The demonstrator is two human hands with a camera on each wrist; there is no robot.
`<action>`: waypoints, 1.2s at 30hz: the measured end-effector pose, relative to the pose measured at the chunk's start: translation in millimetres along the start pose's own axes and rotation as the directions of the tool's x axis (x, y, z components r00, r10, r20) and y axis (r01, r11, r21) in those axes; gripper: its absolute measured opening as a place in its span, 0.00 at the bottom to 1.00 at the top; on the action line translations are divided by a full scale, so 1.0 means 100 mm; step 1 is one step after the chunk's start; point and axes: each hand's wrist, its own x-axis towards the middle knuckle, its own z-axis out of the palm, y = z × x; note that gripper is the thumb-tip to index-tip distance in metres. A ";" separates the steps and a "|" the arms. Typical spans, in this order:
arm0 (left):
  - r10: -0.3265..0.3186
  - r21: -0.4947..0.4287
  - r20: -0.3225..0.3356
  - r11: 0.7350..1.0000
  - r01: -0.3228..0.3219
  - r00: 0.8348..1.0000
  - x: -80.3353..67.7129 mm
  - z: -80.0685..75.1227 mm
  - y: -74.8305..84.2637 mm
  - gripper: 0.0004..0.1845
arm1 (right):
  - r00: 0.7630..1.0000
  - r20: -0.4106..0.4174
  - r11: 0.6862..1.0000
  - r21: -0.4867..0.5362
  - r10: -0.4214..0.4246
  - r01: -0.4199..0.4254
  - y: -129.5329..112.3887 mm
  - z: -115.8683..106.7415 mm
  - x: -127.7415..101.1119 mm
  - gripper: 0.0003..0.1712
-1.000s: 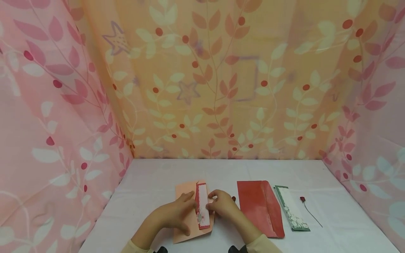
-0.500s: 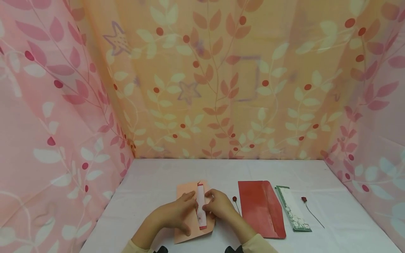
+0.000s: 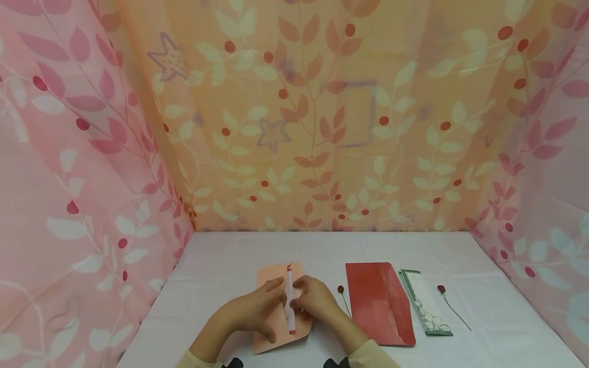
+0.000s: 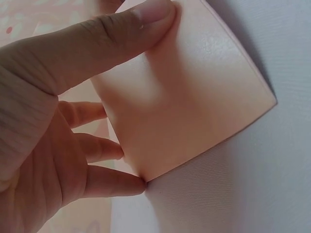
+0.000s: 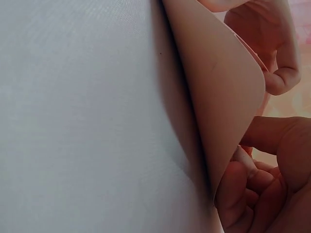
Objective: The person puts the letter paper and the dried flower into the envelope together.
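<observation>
Leaf-patterned pink and orange curtains stand around the white table point(image 3: 221, 266), and near its front edge lies a peach envelope point(image 3: 271, 327) with a narrow red-and-white card point(image 3: 289, 301) standing at its opening. Left hand point(image 3: 250, 312) has its grip on the envelope, thumb on top and fingers under the edge, while right hand point(image 3: 315, 301) has its grip narrow, pinching the card. Further right lie a small red flower pin point(image 3: 341, 290), a red envelope point(image 3: 377, 301), a green card point(image 3: 425, 304) and another flower pin point(image 3: 442, 289).
</observation>
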 end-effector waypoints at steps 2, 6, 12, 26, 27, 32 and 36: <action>0.008 0.002 -0.002 1.000 -0.008 1.000 0.00 0.01 -0.02 0.37 | 1.000 0.002 1.000 -0.003 -0.007 0.007 0.00 0.01 0.01 0.28; 0.016 0.004 -0.001 1.000 -0.016 1.000 0.01 0.00 -0.03 0.37 | 1.000 0.006 0.999 -0.033 -0.024 0.024 0.00 0.04 0.03 0.28; 0.027 0.001 -0.010 1.000 -0.027 1.000 0.05 -0.04 -0.02 0.38 | 0.998 -0.004 0.995 -0.070 -0.065 0.065 -0.01 0.06 0.10 0.29; 0.017 0.008 -0.021 1.000 -0.017 1.000 0.00 -0.01 -0.04 0.36 | 0.994 -0.050 0.970 -0.231 -0.092 0.078 -0.12 0.17 0.00 0.22; 0.013 0.001 -0.020 1.000 -0.013 1.000 0.00 -0.02 -0.04 0.36 | 0.994 -0.052 0.968 -0.237 -0.093 0.078 -0.13 0.17 0.00 0.21; 0.017 -0.028 -0.008 0.999 -0.017 1.000 0.01 -0.04 -0.03 0.37 | 0.996 -0.038 0.976 -0.209 -0.075 0.065 -0.15 0.16 -0.02 0.20; 0.019 -0.033 -0.002 0.999 -0.019 1.000 0.01 -0.03 -0.02 0.37 | 0.996 -0.033 0.982 -0.173 -0.084 0.077 -0.14 0.14 -0.04 0.18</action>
